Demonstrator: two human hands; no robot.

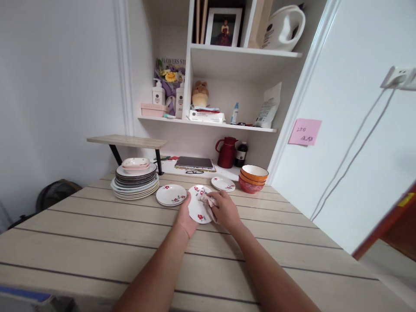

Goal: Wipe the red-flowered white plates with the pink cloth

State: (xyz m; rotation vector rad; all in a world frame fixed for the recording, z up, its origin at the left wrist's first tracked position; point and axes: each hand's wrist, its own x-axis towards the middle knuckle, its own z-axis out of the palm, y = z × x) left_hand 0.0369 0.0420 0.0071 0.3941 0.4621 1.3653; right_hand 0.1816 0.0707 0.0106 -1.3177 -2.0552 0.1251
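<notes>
My left hand [187,217] grips the left edge of a white plate [195,209] with red flowers, tilted up toward me above the table. My right hand [226,209] is closed on a pale pink cloth [209,200], pressed against the plate's face. Just left of the held plate lie small flowered plates [169,193], stacked on the table. Beyond my right hand sit more flowered plates [222,183]. The fingers of my left hand are partly hidden behind the plate.
A tall stack of plates [134,190] topped by small dishes stands at the left, by a wooden riser [130,141]. Stacked bowls [253,177] sit at the back right. Behind are a red jug [227,152], a dark bottle [241,154] and a laptop [195,162].
</notes>
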